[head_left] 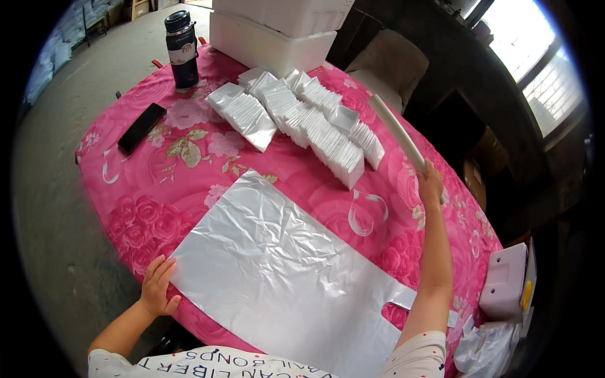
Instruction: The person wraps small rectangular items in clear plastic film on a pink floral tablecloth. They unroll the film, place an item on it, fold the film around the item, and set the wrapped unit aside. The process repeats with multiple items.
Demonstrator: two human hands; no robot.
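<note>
A large silvery-white plastic bag (271, 252) with a cut-out at its handle end lies flat and slightly creased before me. My left hand (159, 286) rests at its left edge, fingers stretched out and thumb apart. Over at the right side of the table, my right hand (430, 184) is closed around the lower end of a long pale rod (397, 131), which points away from me. The rod is off the bag. Rows of folded white plastic bags (296, 110) lie beyond the spread bag, packed on edge in several stacks.
A pink floral tablecloth (145, 183) covers the rounded table. A phone (142, 128) and a dark bottle (181, 50) are at the far left. White foam boxes (268, 47) stand at the back, with a chair (391, 66) beyond. At right sits a white container (504, 283).
</note>
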